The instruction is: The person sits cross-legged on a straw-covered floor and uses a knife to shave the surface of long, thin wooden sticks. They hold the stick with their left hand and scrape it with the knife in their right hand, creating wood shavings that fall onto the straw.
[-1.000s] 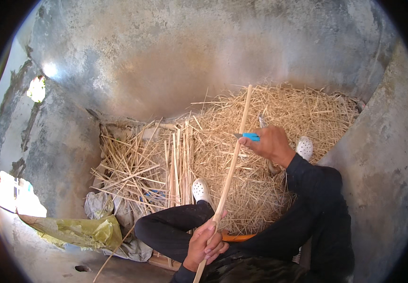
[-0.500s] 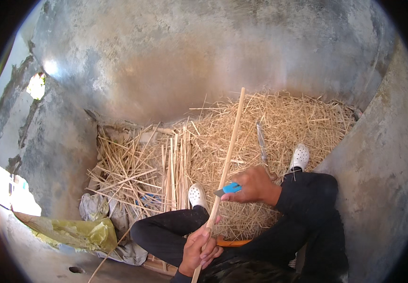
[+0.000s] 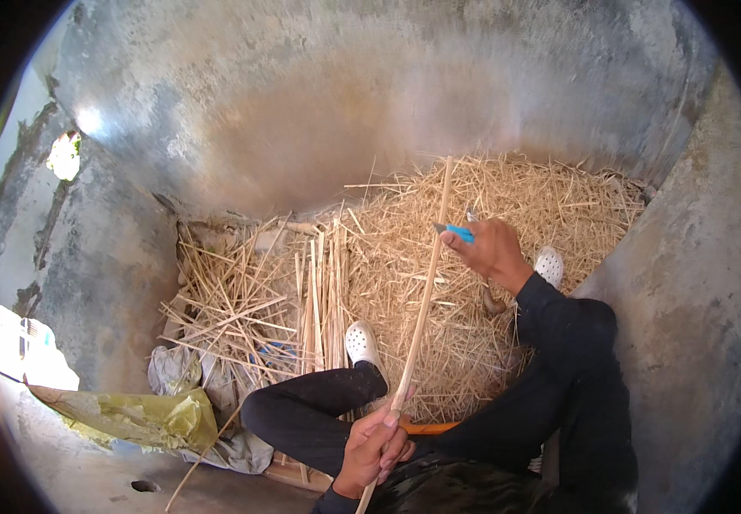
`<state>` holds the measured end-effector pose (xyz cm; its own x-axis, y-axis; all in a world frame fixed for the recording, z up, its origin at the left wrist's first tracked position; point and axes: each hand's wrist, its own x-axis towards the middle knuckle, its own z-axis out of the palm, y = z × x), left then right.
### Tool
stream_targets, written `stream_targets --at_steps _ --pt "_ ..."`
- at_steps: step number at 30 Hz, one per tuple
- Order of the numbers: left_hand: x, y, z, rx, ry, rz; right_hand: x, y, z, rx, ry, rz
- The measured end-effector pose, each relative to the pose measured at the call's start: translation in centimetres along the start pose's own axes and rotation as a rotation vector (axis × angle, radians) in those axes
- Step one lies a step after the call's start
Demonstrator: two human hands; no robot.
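Note:
A long, pale strip, bamboo or wood by its look, slants up and away from my lap. My left hand is closed around its lower part. In my right hand is a blue utility knife, its dark blade pointing left at the strip's upper part. Whether the blade touches the strip, I cannot tell. Behind my right hand lies a long-bladed tool with a curved brown handle; most of its blade is hidden.
Pale shavings heap against the concrete wall. Left of them lie bundled strips and a loose pile of thin sticks. A yellowish plastic sheet is at lower left. My white clogs flank the work; something orange lies near my lap.
My right hand has moved the utility knife up and away along the strip, toward its far end. My left hand still grips the lower part, and the strip stands slightly further right.

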<state>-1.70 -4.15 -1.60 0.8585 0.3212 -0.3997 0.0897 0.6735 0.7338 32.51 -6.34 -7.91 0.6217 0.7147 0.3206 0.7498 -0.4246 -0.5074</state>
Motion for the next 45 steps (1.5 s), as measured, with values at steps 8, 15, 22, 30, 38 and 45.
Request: stream_targets --at_steps 8,15,22,30,38,45 --pt "-1.1 0.1 0.2 0.177 0.058 0.029 -0.2 -0.4 2.0 -0.048 -0.150 -0.057" --pt "-0.3 -0.6 -0.5 0.317 0.053 0.109 -5.0 -3.7 1.7 0.093 0.006 -0.430" --pt "-1.9 -1.4 -0.5 0.292 -0.056 0.034 4.5 6.4 -1.0 0.011 0.111 0.172" --pt "0.5 -0.2 -2.7 0.111 0.044 0.037 4.5 8.3 -2.9 0.176 0.030 0.291" --pt "1.9 1.3 -1.2 0.506 0.089 0.151 -4.6 -5.1 -0.1 -0.092 -0.147 -0.392" --pt "1.3 0.9 -0.9 0.446 0.088 0.129 -6.1 -6.1 0.3 0.163 -0.059 -0.460"
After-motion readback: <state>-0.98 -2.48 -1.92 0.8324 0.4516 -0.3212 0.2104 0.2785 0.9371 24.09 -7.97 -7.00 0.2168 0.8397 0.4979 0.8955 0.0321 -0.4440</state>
